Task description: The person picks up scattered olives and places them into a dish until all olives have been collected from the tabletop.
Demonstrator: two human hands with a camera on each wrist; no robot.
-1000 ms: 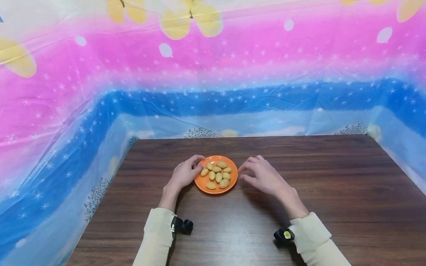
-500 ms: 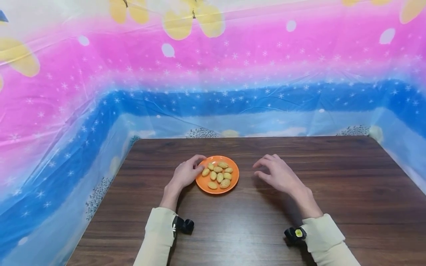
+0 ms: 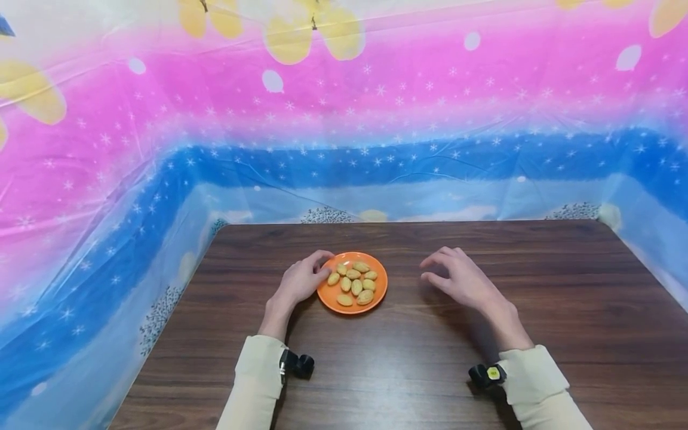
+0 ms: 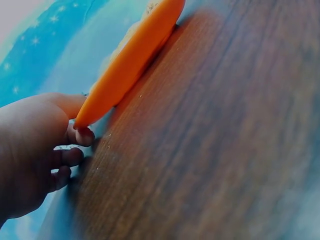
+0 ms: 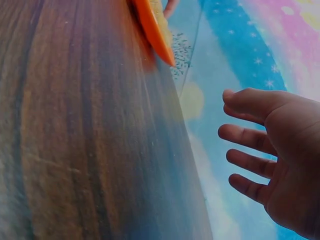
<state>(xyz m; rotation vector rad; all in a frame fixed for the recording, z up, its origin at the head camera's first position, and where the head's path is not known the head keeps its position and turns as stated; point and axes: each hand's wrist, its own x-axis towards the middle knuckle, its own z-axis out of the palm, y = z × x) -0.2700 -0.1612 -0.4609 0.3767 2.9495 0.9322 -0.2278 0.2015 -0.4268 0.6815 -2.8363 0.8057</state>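
Observation:
An orange plate (image 3: 352, 307) lies on the brown wooden table, bearing several yellowish-tan, oval, nut-like pieces (image 3: 357, 287) with rough surfaces. At its left rim my left hand (image 3: 298, 279) pinches the edge, with the thumb over the rim and a fingertip beneath, as the left wrist view shows on the plate's side (image 4: 130, 60). My right hand (image 3: 464, 278) is held above the table, right of the plate and apart from it. Its fingers (image 5: 245, 137) are spread and loosely bent, with nothing between them. The undersides of the pieces are hidden.
The dark wood-grain table (image 3: 408, 370) extends around the plate, its far edge just behind both hands. A pink and blue patterned cloth (image 3: 344, 161) hangs behind and along the sides. Small black cameras (image 3: 298, 364) are strapped at the cream sleeves (image 3: 258, 370).
My right hand has moved away from the plate's right rim, farther to the right. The left hand stays at the left rim, and the pieces keep their arrangement on the plate.

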